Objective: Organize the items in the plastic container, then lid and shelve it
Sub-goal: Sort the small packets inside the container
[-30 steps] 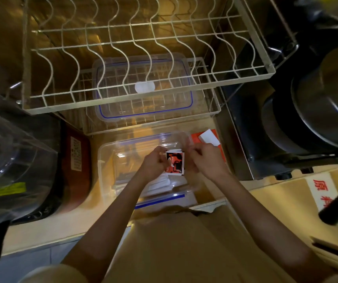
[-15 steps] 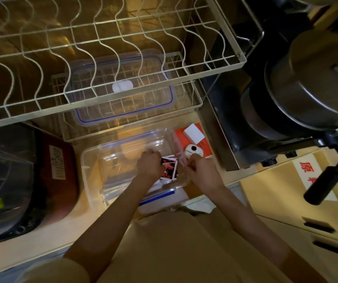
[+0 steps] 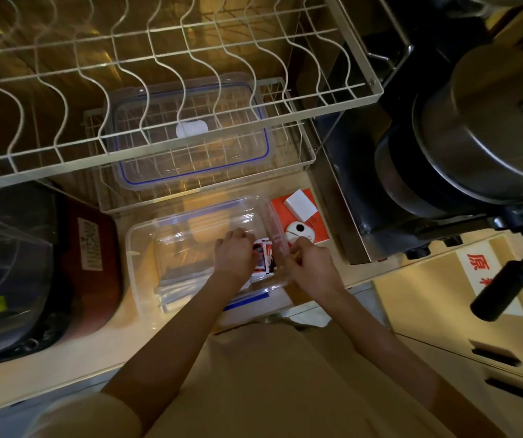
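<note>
**Clear plastic container on the counter, both hands at its right end**

Clear plastic forms the container (image 3: 146,248), which sits open-topped on the pale counter (image 3: 64,352) at the centre of the frame, just below the lower wire rack (image 3: 298,143). Inside it, along the lower left portion, lies a stack of flat transparent sleeves or packets (image 3: 178,286); their contents cannot be read. At the right end of the container are small red, black and white packets (image 3: 265,256), standing between the two hands.

Left hand (image 3: 235,257): inside the container, fingers curled, gripping the small packets from the left side.

Right hand (image 3: 309,267): at the container's right wall, fingers curled toward the packets and the wall. Whether it pinches a packet or the wall itself cannot be told.

A second clear piece with a blue seal line, the lid (image 3: 190,134), lies flat on the lower wire rack in the upper centre of the frame, seen through the wavy wires of the upper wire rack (image 3: 171,61). It carries a white oval label near its middle.

Just right of the container, on the counter, lies a red card (image 3: 318,229). On it rest a white rectangular block (image 3: 299,202) and a white round device (image 3: 299,232) with a dark spot.

At the left edge of the frame stands a dark red appliance (image 3: 95,257) bearing a white label. At the upper right sits a large metal pot (image 3: 491,121).
</note>
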### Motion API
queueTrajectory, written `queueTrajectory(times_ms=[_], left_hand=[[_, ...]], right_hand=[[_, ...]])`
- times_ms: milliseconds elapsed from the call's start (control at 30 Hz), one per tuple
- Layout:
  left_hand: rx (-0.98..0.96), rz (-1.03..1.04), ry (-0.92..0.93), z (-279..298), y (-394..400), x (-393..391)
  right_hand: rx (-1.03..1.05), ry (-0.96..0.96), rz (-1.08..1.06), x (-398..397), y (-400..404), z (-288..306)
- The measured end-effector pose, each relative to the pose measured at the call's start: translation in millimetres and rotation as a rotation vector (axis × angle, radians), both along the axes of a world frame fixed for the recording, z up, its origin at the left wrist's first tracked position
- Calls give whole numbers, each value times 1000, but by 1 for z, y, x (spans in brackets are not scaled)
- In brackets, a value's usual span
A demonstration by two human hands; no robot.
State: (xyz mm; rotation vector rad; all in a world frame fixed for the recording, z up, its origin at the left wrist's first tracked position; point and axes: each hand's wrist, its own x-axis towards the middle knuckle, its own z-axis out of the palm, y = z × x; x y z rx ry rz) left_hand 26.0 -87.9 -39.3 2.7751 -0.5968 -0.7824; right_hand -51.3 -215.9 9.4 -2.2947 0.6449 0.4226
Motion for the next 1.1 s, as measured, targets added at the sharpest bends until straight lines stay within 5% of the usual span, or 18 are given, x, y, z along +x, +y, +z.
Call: queueTrajectory(times_ms=[367,833,1100], left_hand=[[-11,94,-72,3,-4,1],[9,-253,29,-4,-8,-5],[-20,-162,-83,-2,-9,-13]], right_hand=[[26,-22,-12,-3,1,-1],[2,-31,-5,-2,0,-3],[13,-19,-11,-3,1,-2]])
